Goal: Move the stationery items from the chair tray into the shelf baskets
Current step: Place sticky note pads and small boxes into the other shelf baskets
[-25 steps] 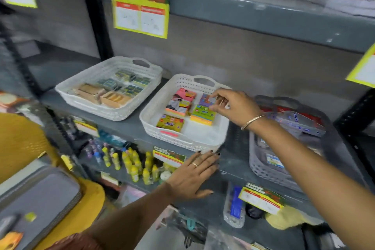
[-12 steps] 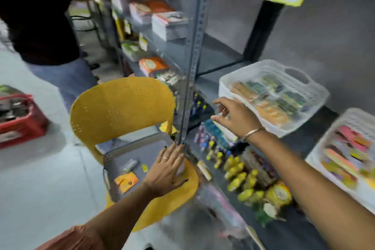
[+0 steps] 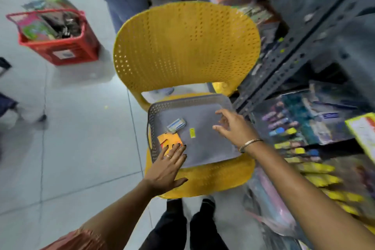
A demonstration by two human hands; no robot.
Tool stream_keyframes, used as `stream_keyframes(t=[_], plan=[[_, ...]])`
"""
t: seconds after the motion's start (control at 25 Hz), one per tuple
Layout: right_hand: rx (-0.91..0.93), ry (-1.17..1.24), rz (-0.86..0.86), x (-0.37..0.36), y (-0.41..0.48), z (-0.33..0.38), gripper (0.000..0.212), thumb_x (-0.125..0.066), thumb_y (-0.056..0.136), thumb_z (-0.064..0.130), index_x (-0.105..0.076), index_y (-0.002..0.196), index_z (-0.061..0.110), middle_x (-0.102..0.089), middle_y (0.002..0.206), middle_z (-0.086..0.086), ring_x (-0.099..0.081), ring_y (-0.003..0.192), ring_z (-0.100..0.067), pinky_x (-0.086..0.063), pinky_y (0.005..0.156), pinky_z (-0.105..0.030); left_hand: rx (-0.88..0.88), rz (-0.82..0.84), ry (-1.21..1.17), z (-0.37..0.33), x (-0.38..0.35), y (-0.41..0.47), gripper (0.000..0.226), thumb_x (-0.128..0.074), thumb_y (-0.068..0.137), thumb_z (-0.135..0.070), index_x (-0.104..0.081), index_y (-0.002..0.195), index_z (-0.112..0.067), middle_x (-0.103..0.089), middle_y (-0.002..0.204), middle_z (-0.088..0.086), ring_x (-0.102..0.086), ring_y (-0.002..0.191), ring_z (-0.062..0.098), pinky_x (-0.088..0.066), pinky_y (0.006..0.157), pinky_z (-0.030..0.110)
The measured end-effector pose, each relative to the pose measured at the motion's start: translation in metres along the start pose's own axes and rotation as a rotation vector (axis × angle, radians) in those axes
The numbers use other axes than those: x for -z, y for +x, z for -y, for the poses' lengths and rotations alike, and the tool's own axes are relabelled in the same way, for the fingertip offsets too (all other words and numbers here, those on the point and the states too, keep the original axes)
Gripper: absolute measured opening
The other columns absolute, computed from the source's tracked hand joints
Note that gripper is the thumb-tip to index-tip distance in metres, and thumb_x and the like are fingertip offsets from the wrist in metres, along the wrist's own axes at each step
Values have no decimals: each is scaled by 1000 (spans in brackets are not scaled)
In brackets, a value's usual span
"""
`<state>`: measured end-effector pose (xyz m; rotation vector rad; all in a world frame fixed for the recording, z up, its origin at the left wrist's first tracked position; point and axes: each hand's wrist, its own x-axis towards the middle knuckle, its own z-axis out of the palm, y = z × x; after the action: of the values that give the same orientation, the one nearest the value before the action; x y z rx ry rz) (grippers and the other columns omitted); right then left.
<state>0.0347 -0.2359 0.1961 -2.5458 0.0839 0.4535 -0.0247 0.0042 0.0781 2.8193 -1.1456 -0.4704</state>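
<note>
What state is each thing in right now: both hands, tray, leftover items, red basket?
Left hand: open, empty, fingertips on the orange packet.
Right hand: open, empty, above the tray.
Grey tray: on the chair, nearly empty.
Orange packet: lying flat.
Blue-white packet: lying flat.
Red basket: on the floor, full.

tray (image 3: 203,107) on chair (image 3: 182,46) — shelf (image 3: 294,50) right

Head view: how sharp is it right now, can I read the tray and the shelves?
Head view: the grey tray on the yellow chair reads fairly clearly, with both hands, left and right, open over it; the shelves at right are smeared by motion blur, their stock unreadable; wide-angle bending curves the frame edges.
</note>
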Motion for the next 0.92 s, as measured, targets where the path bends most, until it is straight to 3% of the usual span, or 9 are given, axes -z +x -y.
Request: stream_keyframes(t=[0.28,0.6,0.8,0.92], plan=[[46,19,171,-132,67,-29,39,-64,83,22,-52,119,11,-65,106,-15,-61,98,-34,-52,83,-46,120,33,-44,30,-82,5,74,-34,81,-61,-56,124,-6,-45,140,18,-42,128,33,-37,99,51],[276,-189,79,-166,120,-11,59,-67,77,12,-43,130,7,-45,133,-19,-39,125,-35,-48,92,-48,134,-63,-44,30,-96,6,71,-34,85,-61,-54,125,-6,-49,136,18,-44,126,34,-37,99,51],[404,-481,291,-183,148,-4,80,-66,79,11,-19,144,12,-21,154,-12,-18,141,-31,-26,114,-44,132,-95,-19,28,-101,7,71,-32,85,-62,-57,120,-6,-53,132,18,-47,124,34,-38,98,50],[447,-563,256,-193,151,-6,70,-61,82,7,-23,141,10,-35,144,-16,-32,132,-34,-34,106,-43,140,-114,-13,28,-101,8,71,-33,84,-62,-58,120,-6,-54,131,18,-48,123,34,-39,98,49]])
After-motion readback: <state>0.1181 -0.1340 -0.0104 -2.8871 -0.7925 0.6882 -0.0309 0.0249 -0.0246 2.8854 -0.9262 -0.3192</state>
